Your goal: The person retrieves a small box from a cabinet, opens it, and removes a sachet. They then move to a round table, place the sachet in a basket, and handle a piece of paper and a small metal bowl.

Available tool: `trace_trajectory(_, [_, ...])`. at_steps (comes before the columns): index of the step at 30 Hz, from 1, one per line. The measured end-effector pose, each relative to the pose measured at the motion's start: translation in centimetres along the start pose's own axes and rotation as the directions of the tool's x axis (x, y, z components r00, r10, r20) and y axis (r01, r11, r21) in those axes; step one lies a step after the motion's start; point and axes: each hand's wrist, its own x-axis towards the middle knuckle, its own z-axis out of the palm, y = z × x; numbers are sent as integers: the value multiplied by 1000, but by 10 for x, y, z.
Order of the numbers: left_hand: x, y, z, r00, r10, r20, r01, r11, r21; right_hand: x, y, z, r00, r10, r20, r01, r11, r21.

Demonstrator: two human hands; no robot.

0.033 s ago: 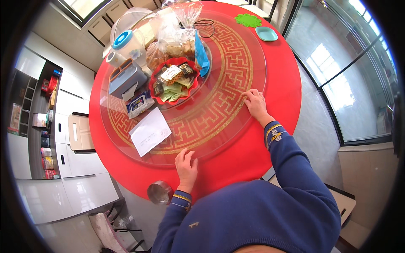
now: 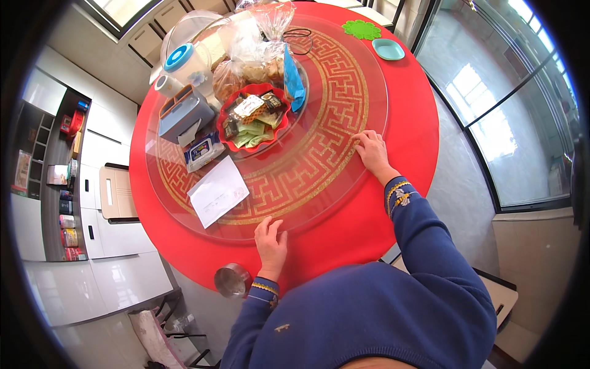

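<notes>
My left hand (image 2: pixel 271 247) rests at the near edge of the round glass turntable (image 2: pixel 307 225), its fingers loosely curved and apart with nothing in them. Farther right, my right hand (image 2: pixel 372 155) lies on the turntable's right part, fingers bent and spread over the gold border pattern, also holding nothing. A white sheet of paper (image 2: pixel 219 192) lies on the glass, ahead and left of my left hand. Behind the paper are a pack of wipes (image 2: pixel 203 152) and a red scalloped bowl (image 2: pixel 281 133) of wrapped snacks. A shiny metal cup (image 2: pixel 232 281) stands by my left wrist.
The turntable sits on a red-covered round table (image 2: pixel 413 132). A grey tissue box (image 2: pixel 186 115), a blue-lidded jug (image 2: pixel 190 64) and plastic bags of food (image 2: pixel 255 52) crowd its far left. A green mat (image 2: pixel 361 29) and teal dish (image 2: pixel 388 49) lie far right. A chair (image 2: pixel 118 193) stands left.
</notes>
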Motion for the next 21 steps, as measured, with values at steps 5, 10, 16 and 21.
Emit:
trace_trajectory(5, [1, -5, -3, 1000, -27, 0, 27, 1000, 8, -5, -3, 0, 1000, 1, 6, -1, 1000, -7])
trace_trajectory(10, [-4, -11, -3, 993, -112, -23, 110, 993, -50, -10, -9, 3, 1000, -18, 20, 18, 1000, 5])
trace_trajectory(16, [-5, -17, 2, 988, -139, -72, 140, 990, 0, -20, -16, 2, 999, -12, 32, 13, 1000, -18])
trace_trajectory(21, [-8, -18, 3, 981, -154, -114, 157, 987, 20, -29, -22, 4, 999, -39, 38, 40, 999, -9])
